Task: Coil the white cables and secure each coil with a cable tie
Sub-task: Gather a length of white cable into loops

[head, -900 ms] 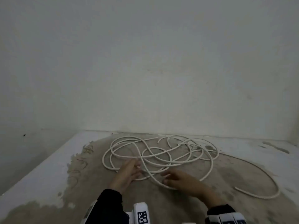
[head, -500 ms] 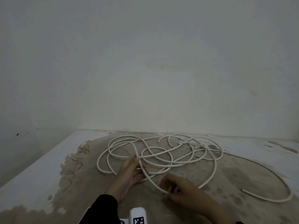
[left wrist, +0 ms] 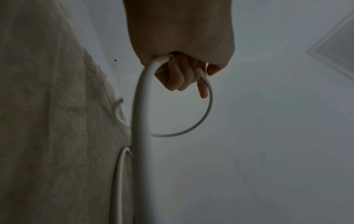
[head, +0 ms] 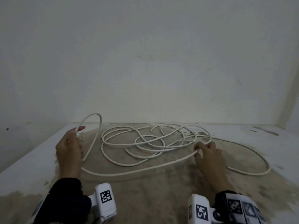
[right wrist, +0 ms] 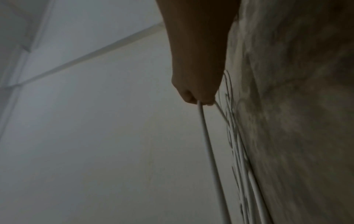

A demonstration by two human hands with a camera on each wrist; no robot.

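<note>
hands work a tangle of white cable (head: 145,143) spread loose over a worn, sandy patch of floor (head: 145,196) at the foot of a pale wall (head: 145,62). left hand (head: 69,147), raised at the left edge of the tangle, has its fingers curled round one strand, which arches up and over in a free loop (head: 92,117) before dropping back to the floor; the left wrist view shows the cable passing through the closed fist with one finger pointing out. right hand (head: 208,154), low at the right side of the tangle, pinches a strand between thumb and fingertips. a long run of cable (head: 137,168) sags near the person between the two hands, lying roughly left to right, so the slack to be gathered sits between the grips and the bulk of the tangle lies just beyond it, toward the wall. judged from this, the left hand looks set to hold the coil while the right feeds cable toward it. another length sweeps out in a wide curve (head: 258,160) to the far right. whether this is one cable or several cannot be told where strands cross, though a few cut ends show near the wall. no cable tie is visible. both wrist views are dim.
</note>
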